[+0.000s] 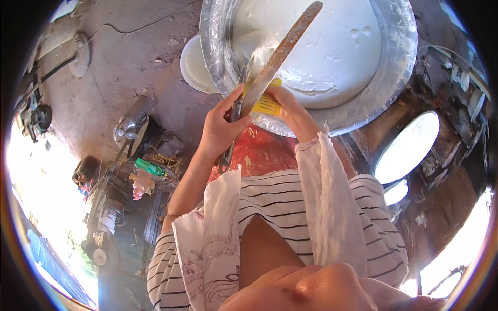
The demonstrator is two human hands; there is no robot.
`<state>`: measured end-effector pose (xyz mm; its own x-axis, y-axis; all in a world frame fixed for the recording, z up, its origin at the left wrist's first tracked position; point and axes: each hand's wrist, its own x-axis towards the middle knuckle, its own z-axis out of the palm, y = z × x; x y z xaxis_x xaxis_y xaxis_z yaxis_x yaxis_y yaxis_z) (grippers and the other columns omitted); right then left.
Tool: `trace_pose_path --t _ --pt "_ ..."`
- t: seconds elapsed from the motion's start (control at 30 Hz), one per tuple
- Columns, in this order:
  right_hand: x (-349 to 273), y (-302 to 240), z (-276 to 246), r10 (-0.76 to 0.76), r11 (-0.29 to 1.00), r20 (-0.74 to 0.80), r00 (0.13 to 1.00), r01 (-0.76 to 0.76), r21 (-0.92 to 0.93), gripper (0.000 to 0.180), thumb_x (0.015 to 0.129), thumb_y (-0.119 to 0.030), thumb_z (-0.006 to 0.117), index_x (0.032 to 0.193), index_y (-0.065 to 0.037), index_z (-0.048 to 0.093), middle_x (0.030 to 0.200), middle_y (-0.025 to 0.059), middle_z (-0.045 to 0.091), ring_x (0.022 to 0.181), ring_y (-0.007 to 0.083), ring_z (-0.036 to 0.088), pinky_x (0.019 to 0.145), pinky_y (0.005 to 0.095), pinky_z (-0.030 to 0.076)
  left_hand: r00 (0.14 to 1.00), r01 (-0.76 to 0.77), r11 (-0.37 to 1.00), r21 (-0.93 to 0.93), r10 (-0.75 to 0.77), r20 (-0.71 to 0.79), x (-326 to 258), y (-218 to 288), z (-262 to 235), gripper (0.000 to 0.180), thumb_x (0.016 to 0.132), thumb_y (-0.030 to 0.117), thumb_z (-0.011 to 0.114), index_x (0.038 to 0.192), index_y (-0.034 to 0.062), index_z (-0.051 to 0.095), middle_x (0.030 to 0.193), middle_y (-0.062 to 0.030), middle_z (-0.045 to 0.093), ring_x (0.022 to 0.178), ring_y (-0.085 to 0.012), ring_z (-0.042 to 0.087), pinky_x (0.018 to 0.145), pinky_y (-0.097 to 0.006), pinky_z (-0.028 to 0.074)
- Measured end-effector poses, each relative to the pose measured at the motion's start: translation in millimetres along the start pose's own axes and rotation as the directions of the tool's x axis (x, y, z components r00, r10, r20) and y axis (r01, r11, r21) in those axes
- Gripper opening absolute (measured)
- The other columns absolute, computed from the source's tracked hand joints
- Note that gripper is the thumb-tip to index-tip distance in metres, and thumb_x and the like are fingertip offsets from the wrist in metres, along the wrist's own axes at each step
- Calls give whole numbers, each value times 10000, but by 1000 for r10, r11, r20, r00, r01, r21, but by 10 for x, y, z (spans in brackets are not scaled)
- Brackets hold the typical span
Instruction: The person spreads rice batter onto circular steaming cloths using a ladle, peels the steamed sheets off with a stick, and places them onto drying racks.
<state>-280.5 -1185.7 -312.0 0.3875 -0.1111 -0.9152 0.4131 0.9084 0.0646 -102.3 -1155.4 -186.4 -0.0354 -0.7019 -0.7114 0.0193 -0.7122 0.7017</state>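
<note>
My left hand (223, 124) is closed around a long dark metal tool (234, 116) with a ring at its near end. A long flat brown stick (285, 52), paler toward its near end, slants up and right over the basin; its near end lies by my left thumb, and I cannot tell which hand bears it. My right hand (288, 106) grips a yellow piece with dark lines (267, 104), partly hidden behind the stick. Both hands are at the near rim of a large metal basin (215, 39). Thick white liquid (321, 57) fills much of it.
A white bowl (194, 67) of pale liquid stands against the basin's left side. A bright oval disc (409, 147) leans at the right. On the left are a metal motor-like device (132, 122), a green bottle (150, 167) and a thin cable (129, 32) along the floor.
</note>
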Motion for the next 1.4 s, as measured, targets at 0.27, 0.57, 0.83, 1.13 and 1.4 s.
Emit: trace_pose_path --t 0.27,0.57,0.83,1.13,1.4 --pt "-1358 -815 -985 -616 336 -1 788 262 -905 233 899 -203 635 1055 -43 703 745 11 646 619 63 545 552 253 463 1000 -17 1000 -14 17 -22 -16 316 70 667 816 -63 662 1435 65 448 790 25 565 585 -41 502 532 -204 417" --pt "-1979 -1314 -1347 -546 712 -155 823 359 -603 276 926 -155 593 1158 -14 638 1037 100 684 871 197 683 778 313 557 998 -56 998 -28 57 3 -29 202 164 651 833 -80 627 1440 45 428 758 9 568 542 -48 496 473 -210 384" --pt "-1357 -2620 -2479 -647 -166 -390 656 -619 -767 156 774 -41 618 916 -1 669 860 155 684 741 281 685 622 399 561 1000 7 998 -57 -6 19 -126 231 56 668 823 -69 651 1442 43 425 719 1 533 522 -66 495 467 -237 404" --pt "-435 -334 -1319 77 865 -260 963 -194 -463 157 886 -78 580 1007 19 609 895 129 647 796 206 651 698 341 566 999 -40 997 -60 40 4 -85 225 -12 672 820 -40 669 1441 52 430 807 1 567 580 -61 505 517 -245 425" --pt "807 -412 347 -368 929 506 780 296 221 279 914 -156 595 1166 -38 607 981 93 635 866 198 611 674 314 516 994 -94 994 -48 96 46 -69 527 144 663 828 -77 641 1442 28 414 847 -13 587 561 -58 516 493 -209 408"
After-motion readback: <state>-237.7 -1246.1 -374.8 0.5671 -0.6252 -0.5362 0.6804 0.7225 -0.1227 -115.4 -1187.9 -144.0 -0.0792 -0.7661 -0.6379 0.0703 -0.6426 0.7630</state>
